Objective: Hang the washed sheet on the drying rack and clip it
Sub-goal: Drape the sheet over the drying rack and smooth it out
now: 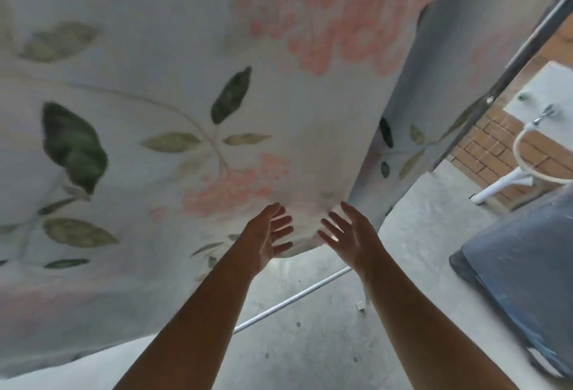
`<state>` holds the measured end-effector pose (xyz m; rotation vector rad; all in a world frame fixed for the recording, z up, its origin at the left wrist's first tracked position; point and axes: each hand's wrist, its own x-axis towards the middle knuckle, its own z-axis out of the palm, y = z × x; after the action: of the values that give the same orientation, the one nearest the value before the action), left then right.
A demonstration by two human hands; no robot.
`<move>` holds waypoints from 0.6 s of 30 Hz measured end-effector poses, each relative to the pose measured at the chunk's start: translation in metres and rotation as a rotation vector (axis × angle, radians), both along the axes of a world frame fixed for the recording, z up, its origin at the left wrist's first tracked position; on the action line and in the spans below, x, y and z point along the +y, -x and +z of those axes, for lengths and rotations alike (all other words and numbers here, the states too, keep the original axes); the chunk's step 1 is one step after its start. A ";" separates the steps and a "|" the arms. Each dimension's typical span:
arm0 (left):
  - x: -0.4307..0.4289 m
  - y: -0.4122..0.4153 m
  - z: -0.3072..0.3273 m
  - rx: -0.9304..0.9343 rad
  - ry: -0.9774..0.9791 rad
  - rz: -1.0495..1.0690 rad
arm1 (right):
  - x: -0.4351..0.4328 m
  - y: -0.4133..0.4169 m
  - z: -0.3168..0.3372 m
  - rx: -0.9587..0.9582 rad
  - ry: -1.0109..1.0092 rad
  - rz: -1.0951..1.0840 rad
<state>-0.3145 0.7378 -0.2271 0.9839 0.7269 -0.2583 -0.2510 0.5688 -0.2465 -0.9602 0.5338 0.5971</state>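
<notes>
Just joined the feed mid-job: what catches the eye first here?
The white bed sheet printed with pink blossoms and green leaves fills the left and upper part of the view, hanging down from above. At centre, the left hand and right hand reach toward its lower corner with fingers spread, gripping nothing. At far right, a metal tap sits above a red brick wall.

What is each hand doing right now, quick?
Left hand: open, fingers straight, holding nothing, by the lower corner of the sheet.
Right hand: open, fingers spread, holding nothing.
</notes>
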 end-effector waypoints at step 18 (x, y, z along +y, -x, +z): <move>-0.049 -0.042 0.457 -0.578 -0.307 0.081 | -0.070 -0.056 0.470 -0.581 0.096 0.127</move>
<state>-0.2723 0.6891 0.2297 1.2419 0.2751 0.2149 -0.1955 0.4984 0.2233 -1.2046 -0.0181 0.3790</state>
